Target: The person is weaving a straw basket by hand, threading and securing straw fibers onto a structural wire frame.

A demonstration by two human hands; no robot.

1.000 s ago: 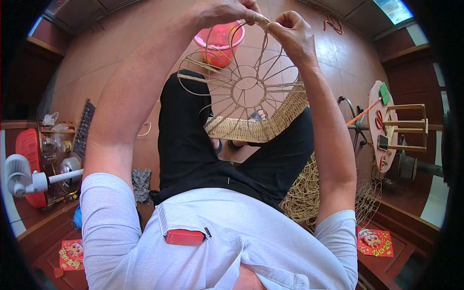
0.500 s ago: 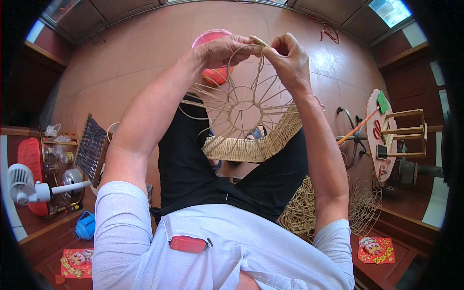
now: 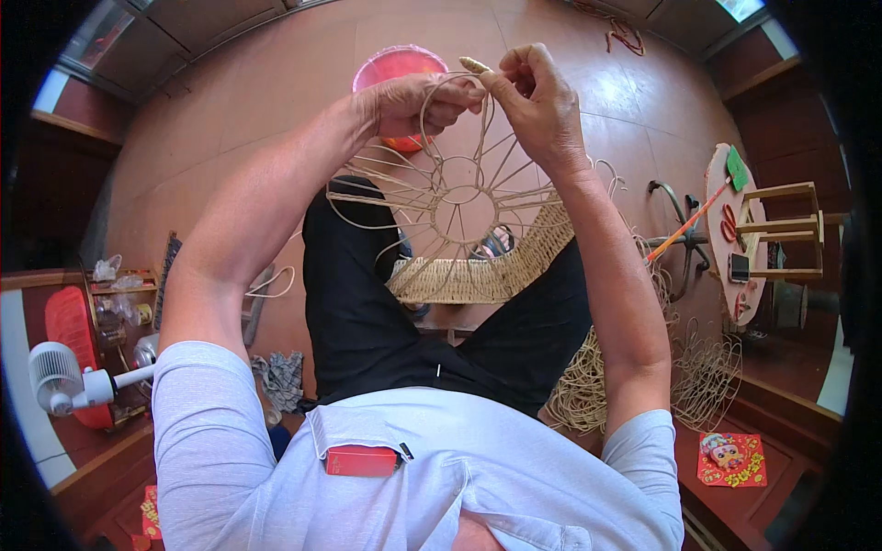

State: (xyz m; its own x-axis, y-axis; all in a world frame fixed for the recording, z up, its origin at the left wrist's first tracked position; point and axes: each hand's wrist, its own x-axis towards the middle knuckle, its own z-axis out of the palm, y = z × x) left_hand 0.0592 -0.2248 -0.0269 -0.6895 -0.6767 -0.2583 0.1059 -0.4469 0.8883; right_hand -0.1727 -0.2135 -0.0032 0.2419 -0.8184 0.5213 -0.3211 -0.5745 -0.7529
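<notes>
Openwork frame (image 3: pixel 464 242) of beige cord-like spokes fills the centre of the picture, its small hub ring just above the middle and a straw-coloured woven band (image 3: pixel 452 280) curving along its lower and right sides. At the top of the frame, in the upper centre, both hands meet on its edge. Fingers of the left hand (image 3: pixel 418 103) are curled and clamped on that edge, with one looped spoke crossing in front of them. Thumb and forefinger of the right hand (image 3: pixel 540 110) are pinched together on the edge, just right of the left fingertips; the exact strand between them is too small to tell. A short wrapped end (image 3: pixel 474 65) sticks out above the fingertips, pointing to the upper left. Most of the frame lies below the fingers, with the band in front of the black trousers (image 3: pixel 363 321) and the left spokes overlapping one leg. Behind the left hand, at upper centre, stands a pinkish-red bucket (image 3: pixel 395 64). Loose coiled cord (image 3: pixel 574 386) lies at lower right, beside the right forearm.
</notes>
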